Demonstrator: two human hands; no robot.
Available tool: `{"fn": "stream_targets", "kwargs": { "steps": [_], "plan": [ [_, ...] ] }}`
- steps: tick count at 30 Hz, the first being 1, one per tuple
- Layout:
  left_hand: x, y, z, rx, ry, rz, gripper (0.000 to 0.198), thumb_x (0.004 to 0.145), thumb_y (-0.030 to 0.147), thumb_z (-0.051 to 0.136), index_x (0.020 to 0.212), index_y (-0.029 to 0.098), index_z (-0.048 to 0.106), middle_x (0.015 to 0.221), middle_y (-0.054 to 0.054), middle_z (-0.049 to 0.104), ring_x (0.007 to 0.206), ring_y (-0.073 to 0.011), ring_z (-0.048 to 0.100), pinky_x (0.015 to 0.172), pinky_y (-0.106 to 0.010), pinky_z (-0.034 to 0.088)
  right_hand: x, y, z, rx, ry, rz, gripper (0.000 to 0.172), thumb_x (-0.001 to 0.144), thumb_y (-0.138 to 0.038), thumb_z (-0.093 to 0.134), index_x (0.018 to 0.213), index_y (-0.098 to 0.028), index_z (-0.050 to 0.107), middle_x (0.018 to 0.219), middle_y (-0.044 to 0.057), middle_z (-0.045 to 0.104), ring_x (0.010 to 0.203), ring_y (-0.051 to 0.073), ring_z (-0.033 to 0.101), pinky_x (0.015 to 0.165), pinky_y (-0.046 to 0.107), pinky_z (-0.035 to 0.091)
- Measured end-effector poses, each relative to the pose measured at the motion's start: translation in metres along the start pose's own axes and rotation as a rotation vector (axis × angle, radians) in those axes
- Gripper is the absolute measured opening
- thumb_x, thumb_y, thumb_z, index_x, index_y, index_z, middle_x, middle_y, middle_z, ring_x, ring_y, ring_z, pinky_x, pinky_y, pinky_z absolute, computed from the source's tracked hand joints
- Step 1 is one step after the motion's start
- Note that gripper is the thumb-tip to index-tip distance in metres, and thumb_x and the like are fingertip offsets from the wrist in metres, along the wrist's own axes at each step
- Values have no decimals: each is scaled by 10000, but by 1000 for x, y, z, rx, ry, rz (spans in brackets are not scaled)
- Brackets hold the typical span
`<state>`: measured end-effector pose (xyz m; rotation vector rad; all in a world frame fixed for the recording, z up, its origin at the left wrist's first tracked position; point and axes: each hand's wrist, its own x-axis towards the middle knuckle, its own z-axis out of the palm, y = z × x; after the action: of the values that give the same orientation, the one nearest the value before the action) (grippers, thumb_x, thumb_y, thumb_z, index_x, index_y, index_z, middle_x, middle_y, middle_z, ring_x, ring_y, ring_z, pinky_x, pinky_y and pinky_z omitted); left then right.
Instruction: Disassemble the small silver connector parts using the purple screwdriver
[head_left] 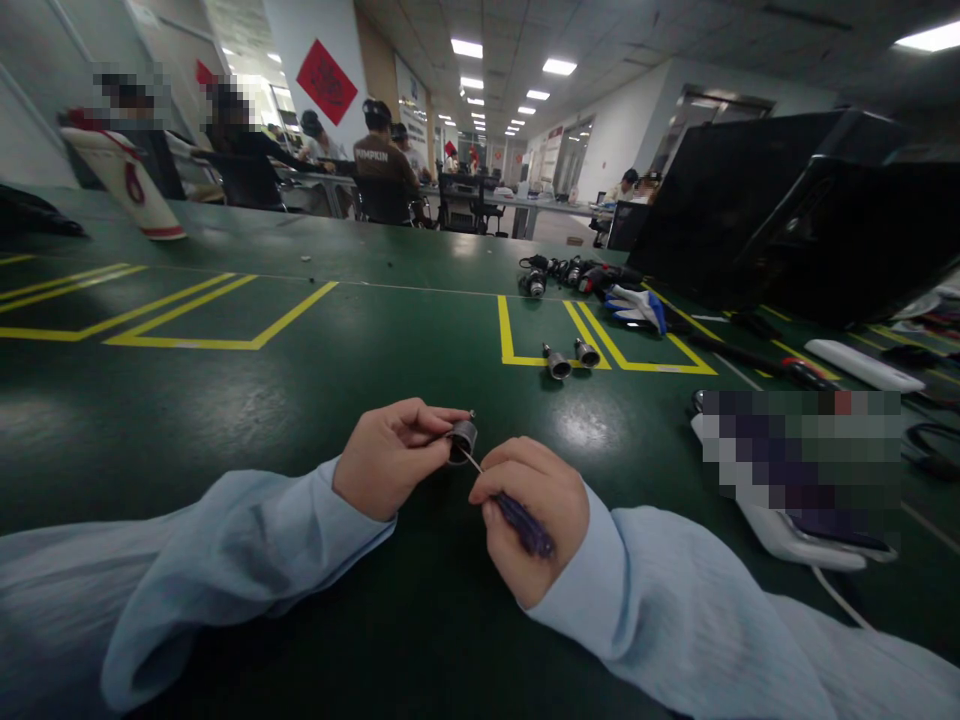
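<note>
My left hand (390,455) is closed on a small grey metal cylinder part (461,440), held just above the green table (315,400). My right hand (536,515) is wrapped round a thin screwdriver with a dark blue handle (521,522). Its slim metal tip reaches up into the underside of the cylinder part. Both hands sit close together near the table's front, in light blue sleeves.
Two similar metal parts (570,358) lie inside a yellow-taped box further back. Beyond them are a pile of dark parts (559,272) and a white-blue glove (637,305). Black cases (787,215) stand at the right, a white device (802,530) nearby. Other people sit at far tables.
</note>
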<state>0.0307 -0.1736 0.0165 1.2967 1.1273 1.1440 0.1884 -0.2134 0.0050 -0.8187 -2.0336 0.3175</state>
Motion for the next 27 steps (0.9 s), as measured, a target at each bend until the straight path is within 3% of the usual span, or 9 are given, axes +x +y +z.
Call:
{"fn": "stream_targets", "kwargs": {
  "steps": [3, 8, 12, 16, 20, 27],
  "plan": [
    [0, 0, 0, 2, 5, 1, 138, 512, 63, 647, 551, 125, 530, 853, -92, 687, 783, -217, 648, 740, -361, 523, 1, -6, -1, -57, -40, -46, 118, 694, -97, 446, 760, -145, 533, 694, 47, 557, 649, 145, 489, 611, 279, 410],
    [0, -1, 0, -25, 8, 21, 149, 500, 74, 657, 528, 129, 522, 822, -81, 693, 795, -223, 648, 745, -362, 528, -2, -3, 2, -90, 22, -45, 149, 598, -60, 448, 699, -169, 466, 650, 18, 512, 598, 128, 457, 558, 262, 387],
    [0, -3, -1, -17, 12, 20, 149, 504, 72, 654, 534, 131, 520, 840, -86, 691, 798, -229, 646, 755, -380, 522, -2, 0, 2, -7, 38, -51, 175, 563, -33, 455, 656, -172, 507, 673, 27, 545, 612, 131, 495, 568, 263, 409],
    [1, -3, -2, 2, 17, 18, 145, 513, 69, 649, 549, 130, 522, 856, -93, 687, 796, -225, 646, 757, -375, 517, 3, -3, -1, 123, 66, 69, 199, 559, -6, 453, 609, -168, 558, 644, 26, 555, 592, 128, 527, 556, 254, 431],
    [1, -2, -2, 4, -3, 3, 139, 524, 68, 638, 545, 130, 515, 857, -89, 687, 788, -216, 648, 744, -357, 521, 6, -6, -4, 164, 133, 134, 140, 664, -49, 490, 705, -146, 582, 659, 36, 577, 614, 125, 544, 586, 254, 439],
    [0, -3, -2, -10, -18, 14, 149, 525, 66, 641, 558, 133, 512, 847, -80, 686, 804, -211, 644, 759, -362, 514, 2, -8, -6, 17, 31, -58, 122, 748, -111, 469, 821, -144, 561, 712, 57, 605, 657, 145, 527, 612, 285, 438]
  ]
}}
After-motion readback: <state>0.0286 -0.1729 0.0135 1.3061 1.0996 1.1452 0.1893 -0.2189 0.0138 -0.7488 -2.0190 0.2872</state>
